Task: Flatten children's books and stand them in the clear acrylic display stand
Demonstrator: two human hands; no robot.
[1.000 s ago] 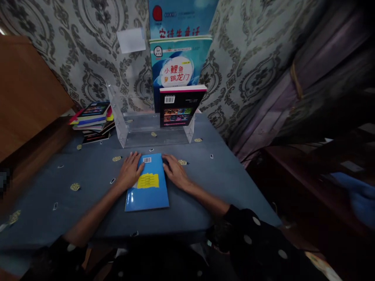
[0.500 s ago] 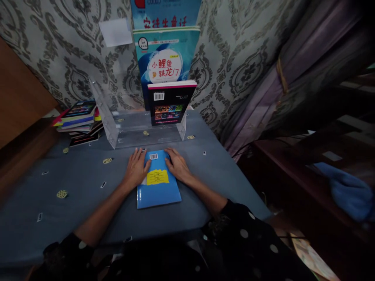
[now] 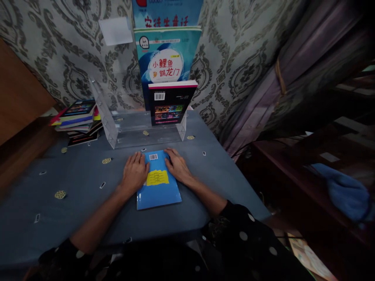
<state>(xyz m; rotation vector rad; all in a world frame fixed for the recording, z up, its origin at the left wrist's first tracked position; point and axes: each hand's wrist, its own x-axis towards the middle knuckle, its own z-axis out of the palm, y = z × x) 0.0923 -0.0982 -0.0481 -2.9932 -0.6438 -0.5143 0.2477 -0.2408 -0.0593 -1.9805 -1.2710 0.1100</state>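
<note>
A blue book (image 3: pixel 158 198) lies flat on the table, its barcode at the far end and a yellow text patch across its middle. My left hand (image 3: pixel 134 172) rests along its left edge, fingers stretched forward and thumb over the cover. On the other side, my right hand (image 3: pixel 178 166) lies against the upper right edge with fingers extended and the thumb on the cover. Neither hand lifts the book. Just beyond them stands a clear acrylic rack (image 3: pixel 109 117), holding a black book (image 3: pixel 172 99) with a pink edge. Behind that, a teal book (image 3: pixel 166 50) stands upright.
Several stacked books (image 3: pixel 77 119) sit at the far left of the blue-grey table (image 3: pixel 211 183). Patterned wallpaper (image 3: pixel 234 50) with a white card (image 3: pixel 116 31) backs the table. To the right are a purple curtain (image 3: pixel 260 93) and a blue cloth (image 3: pixel 348 191).
My left hand has slid slightly back and left along the book's edge. My right hand and the book stay almost where they were.
</note>
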